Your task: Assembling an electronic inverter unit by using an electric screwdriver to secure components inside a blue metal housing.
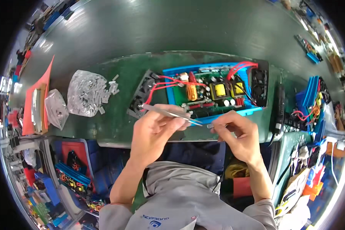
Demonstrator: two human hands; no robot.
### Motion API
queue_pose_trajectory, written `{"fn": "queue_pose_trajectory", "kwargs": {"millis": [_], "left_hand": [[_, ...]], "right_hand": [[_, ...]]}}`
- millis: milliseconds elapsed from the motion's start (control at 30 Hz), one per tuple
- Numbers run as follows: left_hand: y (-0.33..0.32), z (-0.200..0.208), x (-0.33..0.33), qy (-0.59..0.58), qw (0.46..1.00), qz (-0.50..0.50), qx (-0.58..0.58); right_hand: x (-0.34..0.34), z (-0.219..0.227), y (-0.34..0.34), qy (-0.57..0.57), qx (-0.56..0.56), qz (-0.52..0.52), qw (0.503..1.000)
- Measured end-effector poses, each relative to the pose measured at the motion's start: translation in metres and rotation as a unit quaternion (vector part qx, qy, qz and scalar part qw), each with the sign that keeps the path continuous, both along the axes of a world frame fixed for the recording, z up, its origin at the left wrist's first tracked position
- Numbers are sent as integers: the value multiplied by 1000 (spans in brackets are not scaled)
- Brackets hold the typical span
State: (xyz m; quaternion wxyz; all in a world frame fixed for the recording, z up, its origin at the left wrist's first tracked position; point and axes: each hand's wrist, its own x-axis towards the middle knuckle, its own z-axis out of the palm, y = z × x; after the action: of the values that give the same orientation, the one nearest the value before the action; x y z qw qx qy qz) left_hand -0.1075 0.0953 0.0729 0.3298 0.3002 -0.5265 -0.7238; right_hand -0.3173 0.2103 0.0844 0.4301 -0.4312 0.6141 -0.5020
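Note:
In my left hand (pixel 153 132) is a pair of metal tweezers (pixel 168 112), its tips pointing right toward my other hand. My right hand (pixel 239 134) is closed in a pinch on a small pale piece (pixel 210 125), close to the tweezer tips; whether they touch it I cannot tell. Just beyond both hands lies an open blue metal housing (pixel 214 117) with a circuit board (pixel 207 90) inside. Red wires run from it to a loose black end panel (pixel 143 94) on the left. A second black end panel (pixel 260 84) stands at the right end.
To the left are a clear bag of small translucent pieces (pixel 84 94), several loose ones beside it, another clear bag (pixel 56 109) and an orange-red sheet (pixel 38 99). A long black tool (pixel 281 107) lies right of the housing. More blue-cased electronics (pixel 312 92) sit further right.

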Motion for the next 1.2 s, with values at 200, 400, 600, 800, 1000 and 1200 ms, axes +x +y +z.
{"fn": "queue_pose_trajectory", "kwargs": {"millis": [200,400,600,800,1000,1200], "left_hand": [[17,1,-35,-10,999,-35,-8],[26,6,-50,-95,995,-35,-24],[33,-8,-60,-126,983,7,-135],[22,-31,-80,-117,921,22,-371],[18,-52,-101,-125,863,54,-486],[18,-58,-107,-178,828,52,-529]], "right_hand": [[-18,-8,23,-29,-14,-51,998],[-34,-24,35,-14,-46,-35,998],[-69,-42,63,334,-125,-266,896],[-129,-77,105,503,52,-393,768],[-96,-67,120,391,144,-395,819],[-18,-84,183,-172,152,-362,904]]}}
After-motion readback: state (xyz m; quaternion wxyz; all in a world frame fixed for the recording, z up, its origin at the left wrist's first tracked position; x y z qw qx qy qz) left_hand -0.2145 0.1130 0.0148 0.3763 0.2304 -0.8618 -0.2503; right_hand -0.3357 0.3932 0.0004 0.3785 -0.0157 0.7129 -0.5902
